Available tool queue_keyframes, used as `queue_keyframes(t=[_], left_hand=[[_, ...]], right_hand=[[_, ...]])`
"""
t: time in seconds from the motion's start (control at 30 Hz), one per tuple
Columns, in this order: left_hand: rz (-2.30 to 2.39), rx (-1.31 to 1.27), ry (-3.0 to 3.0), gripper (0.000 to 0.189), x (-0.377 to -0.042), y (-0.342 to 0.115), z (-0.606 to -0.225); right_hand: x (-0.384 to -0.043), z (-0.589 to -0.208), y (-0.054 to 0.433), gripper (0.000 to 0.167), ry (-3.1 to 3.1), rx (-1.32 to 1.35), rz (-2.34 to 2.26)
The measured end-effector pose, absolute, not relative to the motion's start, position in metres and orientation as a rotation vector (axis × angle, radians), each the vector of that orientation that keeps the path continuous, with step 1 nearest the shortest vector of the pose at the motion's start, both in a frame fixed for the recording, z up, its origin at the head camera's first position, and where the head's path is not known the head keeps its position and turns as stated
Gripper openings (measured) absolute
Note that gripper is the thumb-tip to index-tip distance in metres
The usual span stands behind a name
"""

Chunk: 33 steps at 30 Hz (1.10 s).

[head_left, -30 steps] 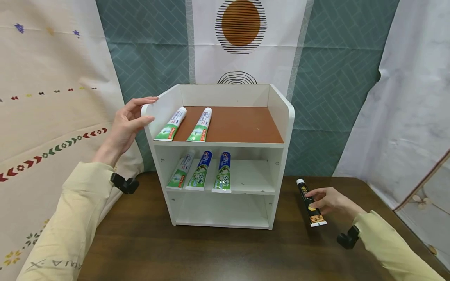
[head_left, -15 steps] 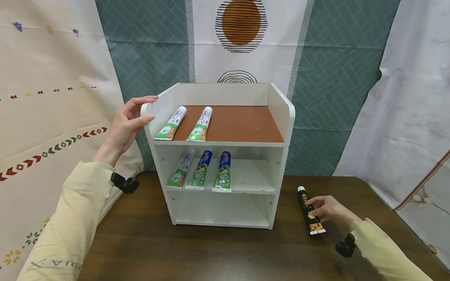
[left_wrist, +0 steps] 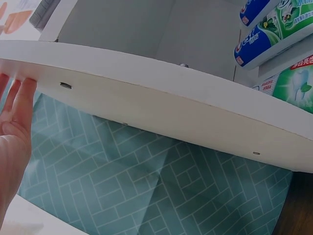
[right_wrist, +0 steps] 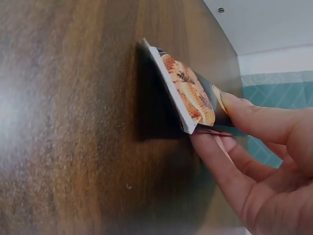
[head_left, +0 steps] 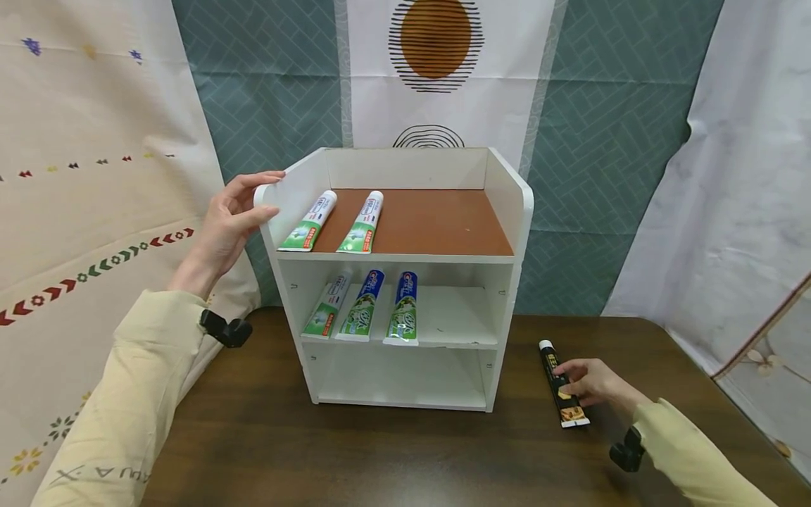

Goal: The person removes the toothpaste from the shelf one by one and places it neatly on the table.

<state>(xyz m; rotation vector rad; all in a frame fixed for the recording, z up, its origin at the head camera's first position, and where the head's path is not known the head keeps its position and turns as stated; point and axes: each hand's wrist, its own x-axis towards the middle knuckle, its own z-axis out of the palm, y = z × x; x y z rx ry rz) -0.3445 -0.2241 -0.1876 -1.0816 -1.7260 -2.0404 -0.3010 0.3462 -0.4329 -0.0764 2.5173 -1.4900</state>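
Note:
A white shelf unit (head_left: 405,258) with a brown top stands on the table. At its upper left side panel, my left hand (head_left: 228,218) grips the edge, with fingers against the panel in the left wrist view. To the right of the unit, my right hand (head_left: 598,384) pinches a black toothpaste tube (head_left: 552,365), its white cap pointing away from me. In the right wrist view, the thumb lies on the tube's upper face and fingers are beneath; the flat crimped end (right_wrist: 171,90) casts a shadow on the wood.
Two green-and-white toothpaste tubes (head_left: 363,222) lie on the top level, towards the left. On the middle level lie a green-and-white tube (head_left: 328,306) and two blue-and-green tubes (head_left: 403,310). The dark wooden table (head_left: 355,458) extends around the unit, with curtains behind.
The right hand and the black toothpaste tube have moved a little towards me, mostly in the first half second. My left hand keeps its place on the shelf unit.

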Motion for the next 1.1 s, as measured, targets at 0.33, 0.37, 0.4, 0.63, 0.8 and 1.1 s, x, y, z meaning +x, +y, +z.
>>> queue_keyframes(t=[0.33,0.37,0.4,0.63,0.8,1.1], left_hand=[[-1.988,-1.103,-1.757,0.038,-0.348,-0.221,-0.187],[-1.990,-1.104,-1.757,0.038,-0.348,-0.221,-0.188],[-1.988,-1.105,-1.757,0.038,-0.348,-0.221,-0.188],[-1.993,-1.107,-1.742,0.037,-0.346,-0.223,-0.188],[-2.001,-1.101,-1.732,0.038,-0.344,-0.224,-0.188],[-1.982,-1.072,-1.754,0.037,-0.343,-0.225,-0.189]], right_hand=[[-0.305,-0.431,0.355,0.029,2.672,-0.271,-1.410],[-0.305,-0.427,0.356,0.028,2.686,-0.283,-1.421],[-0.306,-0.422,0.356,0.029,2.703,-0.297,-1.433],[-0.318,-0.363,0.347,0.039,2.719,-0.391,-1.655],[-0.323,-0.317,0.333,0.043,2.673,-0.455,-1.792],[-0.325,-0.221,0.297,0.037,2.753,-0.585,-1.796]])
